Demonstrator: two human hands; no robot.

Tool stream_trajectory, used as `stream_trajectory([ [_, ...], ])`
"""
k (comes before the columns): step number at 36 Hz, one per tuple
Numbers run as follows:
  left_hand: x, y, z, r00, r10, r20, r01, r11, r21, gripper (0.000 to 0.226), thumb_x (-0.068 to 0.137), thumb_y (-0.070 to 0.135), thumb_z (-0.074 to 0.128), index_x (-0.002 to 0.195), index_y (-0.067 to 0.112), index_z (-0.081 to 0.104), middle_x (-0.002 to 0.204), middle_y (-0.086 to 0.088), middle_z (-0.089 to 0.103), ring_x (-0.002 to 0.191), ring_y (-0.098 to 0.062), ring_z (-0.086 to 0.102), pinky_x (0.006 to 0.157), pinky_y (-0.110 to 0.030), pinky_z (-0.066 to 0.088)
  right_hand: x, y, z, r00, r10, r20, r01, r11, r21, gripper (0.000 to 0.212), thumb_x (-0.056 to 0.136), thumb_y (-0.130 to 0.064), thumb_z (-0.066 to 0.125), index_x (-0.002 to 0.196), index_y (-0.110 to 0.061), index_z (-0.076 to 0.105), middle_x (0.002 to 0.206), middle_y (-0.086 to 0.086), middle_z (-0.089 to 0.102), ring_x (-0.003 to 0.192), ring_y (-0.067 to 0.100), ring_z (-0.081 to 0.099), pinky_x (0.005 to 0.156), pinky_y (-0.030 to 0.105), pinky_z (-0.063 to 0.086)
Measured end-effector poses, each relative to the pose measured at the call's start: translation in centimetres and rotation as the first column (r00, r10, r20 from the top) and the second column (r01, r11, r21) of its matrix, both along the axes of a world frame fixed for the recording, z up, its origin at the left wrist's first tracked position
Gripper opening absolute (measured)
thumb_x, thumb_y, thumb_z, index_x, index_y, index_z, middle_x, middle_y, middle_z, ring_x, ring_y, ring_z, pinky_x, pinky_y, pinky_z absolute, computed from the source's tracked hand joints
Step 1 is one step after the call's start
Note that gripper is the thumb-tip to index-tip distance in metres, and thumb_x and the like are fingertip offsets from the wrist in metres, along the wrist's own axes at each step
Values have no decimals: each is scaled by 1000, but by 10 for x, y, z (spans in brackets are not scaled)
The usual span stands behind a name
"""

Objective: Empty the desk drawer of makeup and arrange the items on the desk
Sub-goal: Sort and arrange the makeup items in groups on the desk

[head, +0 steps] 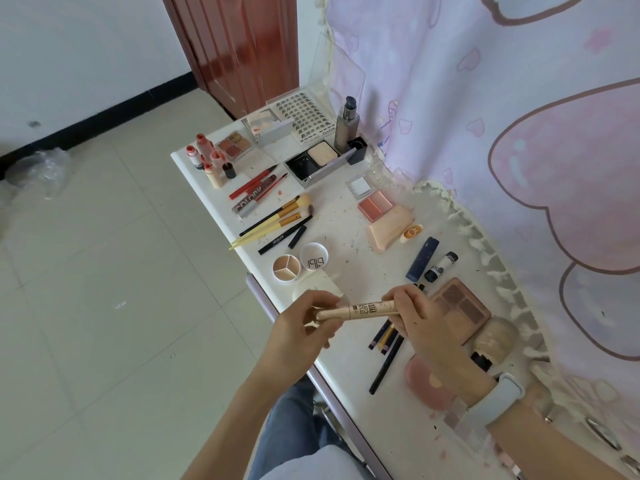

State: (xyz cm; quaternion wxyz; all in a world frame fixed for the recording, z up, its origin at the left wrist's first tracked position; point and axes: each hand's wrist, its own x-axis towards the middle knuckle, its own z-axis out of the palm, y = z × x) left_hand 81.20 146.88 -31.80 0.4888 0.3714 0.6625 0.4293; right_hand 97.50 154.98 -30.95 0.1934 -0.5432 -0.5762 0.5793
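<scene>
A gold mascara tube (356,309) is held level above the white desk (349,244), near its front edge. My left hand (301,332) grips its left end and my right hand (414,315) grips its right end. Under my right hand lie several dark pencils (386,344) and a brown eyeshadow palette (462,308). Two round concealer pots (299,263) sit just beyond my left hand. Yellow-handled brushes (273,220) and red lip pencils (256,183) lie further back. The drawer is not visible.
At the far end stand small red-capped bottles (207,161), an open compact (315,161), a lash tray (304,116) and a pump bottle (346,124). A pink blush palette (375,204), a navy tube (422,259) and a pink puff (427,381) lie along the curtain side.
</scene>
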Motion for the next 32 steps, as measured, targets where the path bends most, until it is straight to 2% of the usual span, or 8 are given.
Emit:
stream_trajectory([
  [6,4,1,-1,983,70,-168,-76,997,-34,20,95,21,48,78,22,58,56,5,50,49,-7,43,50,-19,39,-2,-7,-3,997,-18,-73,15,999,-41,16,98,-11,37,94,-8,52,64,1,42,49,1,39,45,11,37],
  [11,-3,5,1,960,0,-278,-39,990,-135,57,88,57,30,62,12,52,55,-3,45,54,-20,40,56,-34,37,1,-2,-4,996,18,-90,-22,999,-44,17,98,-8,38,92,-10,54,62,3,44,48,0,42,48,12,37],
  [14,-3,3,1,966,-56,-254,50,998,-28,11,87,38,59,96,31,58,75,7,56,64,-18,54,60,-24,46,1,-1,-6,998,-16,-65,14,999,-33,19,99,-9,37,89,-6,53,62,3,42,45,-1,40,44,12,35],
  [15,-2,1,-2,965,-66,-255,72,997,13,22,84,28,66,102,36,55,78,12,56,65,-10,54,61,-17,45,1,0,-6,998,-25,-58,24,999,-24,20,99,-9,37,90,-3,53,63,2,42,44,-1,41,44,11,35],
  [19,5,-5,-6,925,-108,-365,123,992,18,2,93,24,54,94,25,55,54,14,48,50,-7,42,49,-15,33,2,0,-7,998,-16,-61,16,1000,-2,22,99,-8,34,94,3,53,64,-1,43,45,-5,46,45,9,37],
  [24,8,-7,-11,962,-112,-248,64,979,-195,50,91,56,25,71,21,56,52,10,46,50,-10,42,58,-27,39,9,3,-7,992,125,-16,-122,984,129,18,98,-9,39,93,-21,52,78,0,48,65,3,46,63,14,43],
  [28,8,-12,-12,970,-151,-189,129,984,-121,20,88,47,51,102,33,51,65,10,53,58,-8,50,63,-30,48,16,8,-12,987,162,-18,-162,986,26,20,97,-8,40,93,-22,54,75,2,53,66,8,50,60,13,43],
  [32,9,-12,-15,967,-92,-239,92,996,-11,13,89,22,61,92,32,53,59,18,50,52,-5,41,55,-22,36,19,9,-15,961,277,18,-276,961,-28,24,97,-13,42,97,-30,58,73,1,54,62,9,48,57,15,40],
])
